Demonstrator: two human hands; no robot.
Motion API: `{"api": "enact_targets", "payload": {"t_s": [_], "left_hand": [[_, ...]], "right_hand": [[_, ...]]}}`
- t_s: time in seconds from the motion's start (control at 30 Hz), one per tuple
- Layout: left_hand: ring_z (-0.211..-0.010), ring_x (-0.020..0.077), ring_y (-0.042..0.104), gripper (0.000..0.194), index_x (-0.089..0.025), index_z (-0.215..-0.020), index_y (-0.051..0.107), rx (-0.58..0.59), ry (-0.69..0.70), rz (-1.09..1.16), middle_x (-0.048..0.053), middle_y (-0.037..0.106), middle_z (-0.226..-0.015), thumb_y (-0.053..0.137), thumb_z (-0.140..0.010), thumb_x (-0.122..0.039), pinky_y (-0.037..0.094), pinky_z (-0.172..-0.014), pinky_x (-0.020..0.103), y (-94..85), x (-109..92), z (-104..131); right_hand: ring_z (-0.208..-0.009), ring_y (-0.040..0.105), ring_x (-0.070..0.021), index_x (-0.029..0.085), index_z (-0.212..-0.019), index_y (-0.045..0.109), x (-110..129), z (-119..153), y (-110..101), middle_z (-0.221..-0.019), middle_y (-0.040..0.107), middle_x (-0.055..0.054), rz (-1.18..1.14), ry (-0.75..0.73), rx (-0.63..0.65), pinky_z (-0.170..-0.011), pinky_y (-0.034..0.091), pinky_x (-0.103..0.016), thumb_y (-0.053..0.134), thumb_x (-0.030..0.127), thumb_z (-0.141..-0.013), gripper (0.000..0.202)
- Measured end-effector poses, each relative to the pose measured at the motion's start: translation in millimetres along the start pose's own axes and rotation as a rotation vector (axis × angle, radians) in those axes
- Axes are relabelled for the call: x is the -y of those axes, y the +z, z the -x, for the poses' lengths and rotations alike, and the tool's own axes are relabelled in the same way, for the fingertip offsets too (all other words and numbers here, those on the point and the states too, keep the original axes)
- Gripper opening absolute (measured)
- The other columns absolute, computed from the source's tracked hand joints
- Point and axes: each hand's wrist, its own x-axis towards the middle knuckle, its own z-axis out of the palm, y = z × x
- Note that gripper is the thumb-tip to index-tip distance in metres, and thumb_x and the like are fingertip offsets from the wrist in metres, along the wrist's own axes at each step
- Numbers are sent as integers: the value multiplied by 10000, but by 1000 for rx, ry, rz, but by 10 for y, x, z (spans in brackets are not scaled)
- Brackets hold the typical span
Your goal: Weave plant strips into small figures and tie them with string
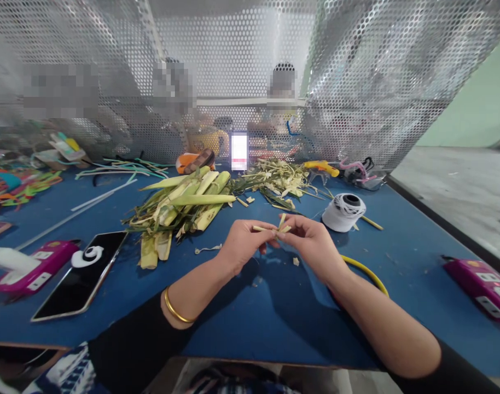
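Pale green-yellow strips of plant husk cross each other between my fingertips, above the blue table. My left hand pinches a strip that points left. From the other side my right hand pinches the strips where they cross, and short ends stick up. Both hands nearly touch. Left of my hands lies a heap of green husks and leaves. A spool of white thread stands right of my right hand. Part of a yellow curved tube or cord lies behind my right forearm.
A dark phone and a magenta power strip lie at the left; another power strip is at the right edge. Husk scraps and yellow-handled scissors sit farther back. A perforated metal screen stands behind, with people beyond it.
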Motion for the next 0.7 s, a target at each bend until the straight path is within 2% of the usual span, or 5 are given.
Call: {"api": "enact_targets", "payload": {"t_s": [0.13,0.4,0.5,0.6,0.7], "left_hand": [[-406,73,456,76,-128,-708,735,-4,6,-64,43,677,-562,675,-673,-158,384,-458,222,-13,10,-9],[-439,79,482,110,-127,-731,727,31,4,-61,52,681,-581,695,-690,-225,391,-477,218,-29,9,-7],[-451,88,488,128,-129,-738,722,44,13,-87,50,675,-585,694,-694,-247,396,-494,229,-30,3,4],[-470,99,490,136,-134,-749,719,51,18,-113,44,664,-581,700,-685,-252,401,-520,244,-36,-1,5],[-591,129,543,164,-154,-784,741,40,91,-143,42,685,-665,725,-666,-266,423,-605,260,-51,0,-11]], "right_hand": [[-701,606,-179,196,-645,589,23,-6,-38,-719,667,-20,3,52,38,-669,466,-318,683,339,-691,177],[-622,531,-142,207,-710,553,99,30,-52,-662,603,16,311,-101,-22,-609,402,-285,580,267,-760,82],[-615,536,-138,213,-796,531,90,14,-61,-651,579,33,260,-105,-17,-608,412,-283,588,253,-743,88],[-609,545,-136,210,-948,524,54,-20,-73,-658,580,48,149,-74,-9,-621,433,-287,618,257,-713,258],[-598,544,-133,192,-932,564,24,-53,-75,-658,592,34,68,-26,-47,-599,430,-286,638,306,-699,270]]}}
